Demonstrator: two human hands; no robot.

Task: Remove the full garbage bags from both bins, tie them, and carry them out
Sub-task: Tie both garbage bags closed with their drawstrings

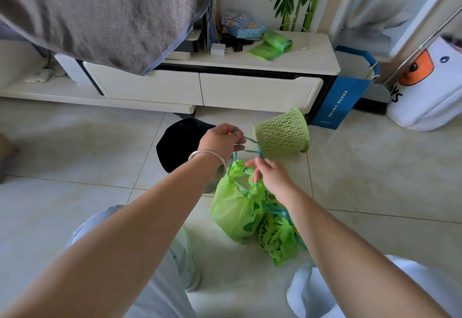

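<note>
Pinching the blue drawstring (250, 145), left hand (221, 142) fingers (235, 131) are pressed together on one loop; right hand (271, 175) fingers (257, 167) pinch the other end. Green garbage bag (236, 211) sits on the tile floor (375, 167), touching a second tied bag (277, 237). Green slotted bin (283, 132) lies tipped just beyond; black bin (178, 145) stands beside it.
</note>
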